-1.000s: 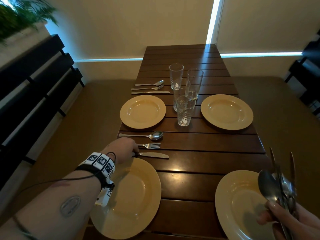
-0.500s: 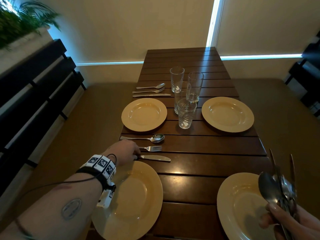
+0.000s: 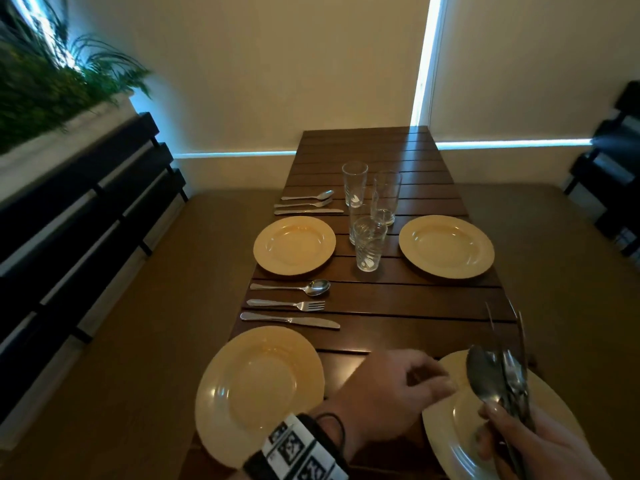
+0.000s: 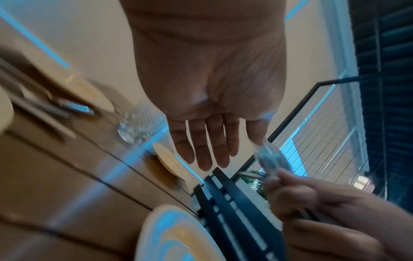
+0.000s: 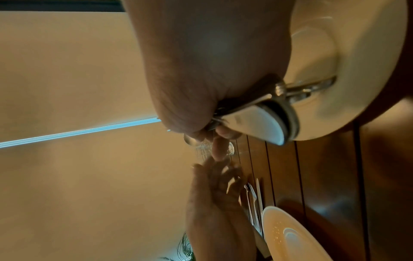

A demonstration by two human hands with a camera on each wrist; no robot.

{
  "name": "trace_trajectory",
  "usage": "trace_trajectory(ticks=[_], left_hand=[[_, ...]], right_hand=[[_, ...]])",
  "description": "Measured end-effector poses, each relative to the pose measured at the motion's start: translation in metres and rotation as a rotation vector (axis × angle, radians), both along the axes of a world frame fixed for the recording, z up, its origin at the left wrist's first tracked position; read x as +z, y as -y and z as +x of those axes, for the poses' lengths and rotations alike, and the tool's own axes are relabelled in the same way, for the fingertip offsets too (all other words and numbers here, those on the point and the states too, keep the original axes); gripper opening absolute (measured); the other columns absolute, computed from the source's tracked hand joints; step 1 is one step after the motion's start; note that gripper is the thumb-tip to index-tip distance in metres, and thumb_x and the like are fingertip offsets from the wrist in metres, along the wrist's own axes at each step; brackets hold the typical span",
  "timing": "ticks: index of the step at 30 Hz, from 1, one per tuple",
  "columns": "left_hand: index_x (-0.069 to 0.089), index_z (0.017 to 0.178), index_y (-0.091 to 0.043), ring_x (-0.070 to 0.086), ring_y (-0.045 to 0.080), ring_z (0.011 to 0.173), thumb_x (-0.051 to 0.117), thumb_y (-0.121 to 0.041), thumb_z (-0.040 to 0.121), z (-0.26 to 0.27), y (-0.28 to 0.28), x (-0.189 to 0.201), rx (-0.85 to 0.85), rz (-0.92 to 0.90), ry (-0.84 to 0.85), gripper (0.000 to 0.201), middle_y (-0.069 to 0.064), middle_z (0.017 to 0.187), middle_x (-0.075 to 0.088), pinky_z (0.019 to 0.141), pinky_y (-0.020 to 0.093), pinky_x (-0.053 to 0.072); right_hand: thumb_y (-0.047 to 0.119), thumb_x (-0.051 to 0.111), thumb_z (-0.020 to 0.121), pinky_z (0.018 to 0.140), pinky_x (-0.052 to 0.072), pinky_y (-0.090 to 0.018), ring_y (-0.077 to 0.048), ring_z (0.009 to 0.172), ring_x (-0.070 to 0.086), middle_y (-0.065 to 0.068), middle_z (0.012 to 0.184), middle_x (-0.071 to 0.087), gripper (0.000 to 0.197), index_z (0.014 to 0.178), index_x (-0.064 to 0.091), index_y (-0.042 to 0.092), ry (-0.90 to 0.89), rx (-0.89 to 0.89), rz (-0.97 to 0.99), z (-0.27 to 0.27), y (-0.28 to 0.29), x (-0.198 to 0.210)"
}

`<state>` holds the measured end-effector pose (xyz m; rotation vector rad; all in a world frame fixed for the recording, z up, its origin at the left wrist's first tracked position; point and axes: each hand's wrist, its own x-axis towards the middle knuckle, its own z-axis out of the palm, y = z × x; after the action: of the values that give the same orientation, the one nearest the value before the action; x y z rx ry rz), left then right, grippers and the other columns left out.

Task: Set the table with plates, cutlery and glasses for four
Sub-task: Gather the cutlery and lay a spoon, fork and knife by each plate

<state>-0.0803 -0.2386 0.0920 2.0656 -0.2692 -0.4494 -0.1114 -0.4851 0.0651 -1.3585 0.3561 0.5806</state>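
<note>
Third cutlery setting: right hand [image 3: 540, 441] clutching cutlery bundle [image 3: 502, 386]; empty, slack left hand [image 3: 391, 393] just beside it, next drawing one piece.

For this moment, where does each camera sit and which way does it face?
Head: worn on the head, looking down the wooden table; left hand and right hand show.
Left wrist: looks along the open left palm towards the cutlery bundle.
Right wrist: looks along the right hand, its grip on the cutlery bundle.
All three share the bundle and both hands.
</note>
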Motion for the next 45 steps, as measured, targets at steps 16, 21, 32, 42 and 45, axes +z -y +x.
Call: trace_trajectory(ticks=[16,21,32,42,45], left_hand=[[0.074,0.108,-0.013,0.070,0.022,0.068,0.063,-0.017,0.102,-0.037,0.080,0.032,0.413,-0.525,-0.125,0.013,0.011,0.094,0.078,0.067,0.037,0.058],[0.062,0.122,-0.025,0.071,0.013,0.085,0.071,-0.028,0.096,-0.055,0.099,0.031,0.384,-0.474,-0.092,0.028,-0.001,0.108,0.072,0.076,0.035,0.062],[0.072,0.105,-0.038,0.061,0.002,0.110,0.059,-0.036,0.094,-0.063,0.098,0.026,-0.502,0.335,1.043,0.018,-0.021,0.109,0.071,0.108,0.032,0.031],[0.079,0.105,-0.033,0.059,0.004,0.099,0.061,-0.038,0.094,0.017,0.085,0.007,-0.397,0.354,0.789,0.022,-0.017,0.101,0.073,0.091,0.023,0.044],[0.080,0.109,-0.030,0.059,0.008,0.101,0.067,-0.034,0.093,0.068,0.087,-0.014,-0.207,0.431,0.582,0.021,-0.011,0.103,0.073,0.087,0.025,0.043]], right_hand=[[0.020,0.049,0.100,0.038,0.034,-0.026,-0.018,0.038,0.044,-0.016,0.072,0.068,0.023,0.114,0.056,0.004,0.123,0.000,-0.024,-0.065,0.010,0.057],[0.020,0.050,0.099,0.039,0.034,-0.028,-0.019,0.039,0.042,-0.015,0.070,0.066,0.023,0.112,0.057,0.002,0.158,-0.027,-0.023,-0.076,0.020,0.059],[0.029,0.069,0.076,0.061,0.046,-0.037,-0.030,0.063,0.058,-0.023,0.075,0.069,0.045,0.113,0.066,0.004,0.142,-0.030,-0.003,-0.094,0.043,0.064],[0.014,0.067,0.082,0.051,0.055,-0.029,-0.030,0.059,0.071,-0.032,0.076,0.070,0.031,0.108,0.062,-0.003,0.085,-0.226,0.033,-0.093,0.079,0.060],[0.006,0.055,0.094,0.054,0.053,-0.031,-0.032,0.060,0.069,-0.035,0.077,0.069,0.011,0.103,0.062,0.002,0.083,-0.263,-0.071,-0.086,0.094,0.051]])
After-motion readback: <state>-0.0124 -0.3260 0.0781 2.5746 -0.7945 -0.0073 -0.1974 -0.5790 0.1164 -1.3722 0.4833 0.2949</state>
